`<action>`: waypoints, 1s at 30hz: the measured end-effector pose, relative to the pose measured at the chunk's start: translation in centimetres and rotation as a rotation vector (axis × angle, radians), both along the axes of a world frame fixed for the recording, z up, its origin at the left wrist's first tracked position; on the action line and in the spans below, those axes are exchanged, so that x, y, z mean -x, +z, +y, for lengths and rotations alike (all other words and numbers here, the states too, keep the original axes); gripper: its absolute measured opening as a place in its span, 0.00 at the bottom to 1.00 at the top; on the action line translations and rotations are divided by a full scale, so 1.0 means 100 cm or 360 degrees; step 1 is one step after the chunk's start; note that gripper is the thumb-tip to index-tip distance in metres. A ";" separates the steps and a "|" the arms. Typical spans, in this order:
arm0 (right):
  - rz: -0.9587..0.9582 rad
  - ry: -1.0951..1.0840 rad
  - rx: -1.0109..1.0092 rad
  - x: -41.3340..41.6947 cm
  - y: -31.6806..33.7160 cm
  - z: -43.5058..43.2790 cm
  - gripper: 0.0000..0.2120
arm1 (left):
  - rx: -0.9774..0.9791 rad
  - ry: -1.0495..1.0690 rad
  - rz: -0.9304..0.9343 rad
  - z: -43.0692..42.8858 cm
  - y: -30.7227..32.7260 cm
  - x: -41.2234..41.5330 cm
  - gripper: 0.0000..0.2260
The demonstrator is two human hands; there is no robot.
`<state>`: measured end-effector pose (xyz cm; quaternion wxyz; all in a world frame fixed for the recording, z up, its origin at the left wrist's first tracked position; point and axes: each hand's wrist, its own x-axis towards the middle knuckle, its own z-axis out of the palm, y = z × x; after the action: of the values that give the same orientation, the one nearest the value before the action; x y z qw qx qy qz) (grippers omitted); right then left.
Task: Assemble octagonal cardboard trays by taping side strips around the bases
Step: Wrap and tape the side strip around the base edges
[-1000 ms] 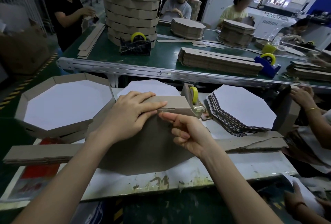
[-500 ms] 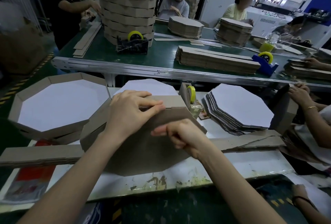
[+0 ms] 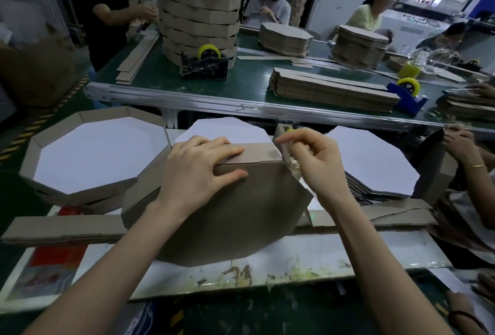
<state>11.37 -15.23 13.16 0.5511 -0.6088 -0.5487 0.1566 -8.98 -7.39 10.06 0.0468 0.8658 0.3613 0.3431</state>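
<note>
A brown octagonal base [image 3: 235, 214] stands tilted on edge on the white worktop, its underside facing me. A cardboard side strip [image 3: 263, 153] is folded over its top edge, with a patch of clear tape on it. My left hand [image 3: 198, 171] grips that top edge, fingers on the strip and thumb on the base. My right hand [image 3: 313, 157] is up at the tape dispenser [image 3: 280, 131] just behind the tray. Its thumb and forefinger are pinched at the tape end, and a length of clear tape [image 3: 296, 171] hangs below it.
A finished white-lined tray [image 3: 104, 113] sits at left, a stack of white octagonal bases [image 3: 375, 163] at right. Loose side strips [image 3: 61, 230] lie across the front left and the right [image 3: 396, 212]. Another person's hands [image 3: 455, 144] work at right. The green conveyor table [image 3: 249, 85] holds stacks and dispensers.
My right hand left the seam on the tray's top edge and rose to the tape dispenser. The tray has swung a little, and my left hand kept its grip.
</note>
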 end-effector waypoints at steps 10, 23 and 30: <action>-0.0633 0.0345 0.0384 0.001 -0.011 0.019 0.24 | 0.0099 0.0097 0.0614 0.000 0.009 0.004 0.41; -0.0315 0.0433 0.0857 -0.039 -0.011 0.013 0.24 | -0.0083 -0.0033 0.0806 0.009 0.023 -0.026 0.39; -0.0243 0.0584 0.0852 -0.049 0.009 0.014 0.18 | 0.0037 -0.0105 0.0200 0.000 0.010 0.022 0.39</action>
<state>16.27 -13.79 14.01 0.2916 -0.6331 -0.6282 0.3458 -11.19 -7.42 11.07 0.0454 0.8964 0.3388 0.2821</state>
